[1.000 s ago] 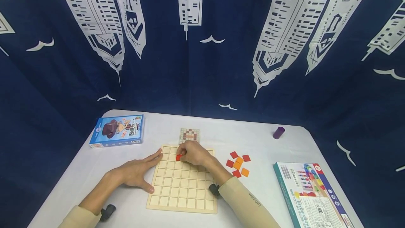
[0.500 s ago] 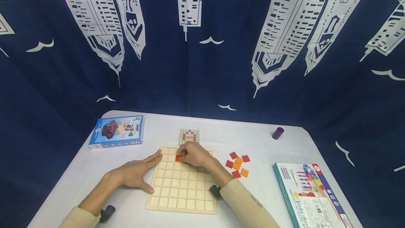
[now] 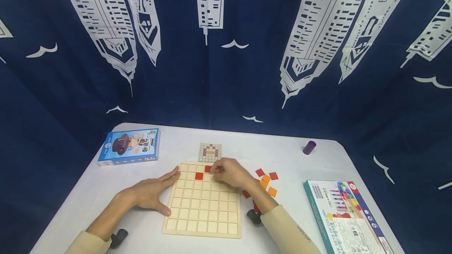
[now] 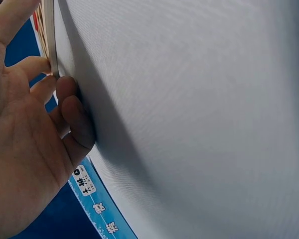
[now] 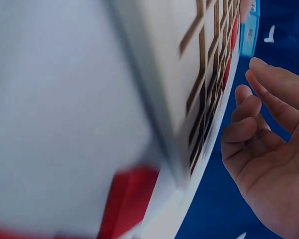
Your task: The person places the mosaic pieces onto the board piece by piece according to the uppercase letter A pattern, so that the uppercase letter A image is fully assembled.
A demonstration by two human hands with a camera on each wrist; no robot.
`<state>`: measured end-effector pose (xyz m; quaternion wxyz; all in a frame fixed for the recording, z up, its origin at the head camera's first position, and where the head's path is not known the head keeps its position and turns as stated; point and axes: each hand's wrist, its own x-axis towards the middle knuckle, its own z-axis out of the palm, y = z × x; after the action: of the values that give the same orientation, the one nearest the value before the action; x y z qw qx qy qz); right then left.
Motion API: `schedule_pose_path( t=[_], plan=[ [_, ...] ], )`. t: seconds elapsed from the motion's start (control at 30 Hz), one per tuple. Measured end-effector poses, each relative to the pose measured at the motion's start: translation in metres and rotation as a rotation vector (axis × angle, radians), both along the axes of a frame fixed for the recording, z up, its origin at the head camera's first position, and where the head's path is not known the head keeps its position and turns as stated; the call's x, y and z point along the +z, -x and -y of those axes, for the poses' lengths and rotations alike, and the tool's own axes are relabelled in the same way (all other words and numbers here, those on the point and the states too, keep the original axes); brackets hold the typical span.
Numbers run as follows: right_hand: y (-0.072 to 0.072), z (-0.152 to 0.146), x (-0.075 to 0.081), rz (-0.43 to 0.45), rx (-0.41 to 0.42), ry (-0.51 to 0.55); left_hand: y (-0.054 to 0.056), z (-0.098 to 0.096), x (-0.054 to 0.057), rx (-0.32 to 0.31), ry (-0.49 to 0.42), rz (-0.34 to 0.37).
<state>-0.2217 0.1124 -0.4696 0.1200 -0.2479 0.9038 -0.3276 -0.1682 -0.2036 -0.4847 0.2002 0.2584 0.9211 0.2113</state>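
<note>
The wooden grid board (image 3: 202, 225) lies on the table, with a red square tile (image 3: 199, 176) in its second row and another red tile (image 3: 208, 169) in the far row. My left hand (image 3: 150, 193) rests against the board's left edge, thumb and fingers spread. Over the board's far right part is my right hand (image 3: 231, 173), its fingers loosely bent beside the far-row tile. In the right wrist view nothing shows between the fingers of that right hand (image 5: 274, 124). Just behind the board lies a small pattern card (image 3: 210, 152).
Loose red tiles (image 3: 273, 176) and orange tiles (image 3: 272, 191) lie right of the board, partly behind the right forearm. A blue box (image 3: 129, 146) stands back left, a purple cylinder (image 3: 309, 147) back right. A larger flat box (image 3: 347, 216) lies at the right.
My right hand has moved right, off the second-row red tile, which stays in its cell. The red tile in the far row, hidden before, now shows. My left hand keeps its place.
</note>
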Motion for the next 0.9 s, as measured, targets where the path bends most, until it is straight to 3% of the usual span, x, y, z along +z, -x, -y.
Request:
schedule_pose_path(
  t=[0.17, 0.57, 0.9],
  plan=[
    [0.0, -0.028, 0.002, -0.014, -0.069, -0.01, 0.0, 0.001, -0.001, 0.002, -0.005, -0.001],
    [0.004, -0.102, -0.002, -0.004, -0.339, -0.127, 0.001, 0.001, 0.0, 0.012, 0.001, 0.01],
    [0.002, -0.126, -0.006, 0.066, -0.372, -0.206, 0.001, 0.001, 0.001, -0.001, 0.003, 0.007]
  ],
)
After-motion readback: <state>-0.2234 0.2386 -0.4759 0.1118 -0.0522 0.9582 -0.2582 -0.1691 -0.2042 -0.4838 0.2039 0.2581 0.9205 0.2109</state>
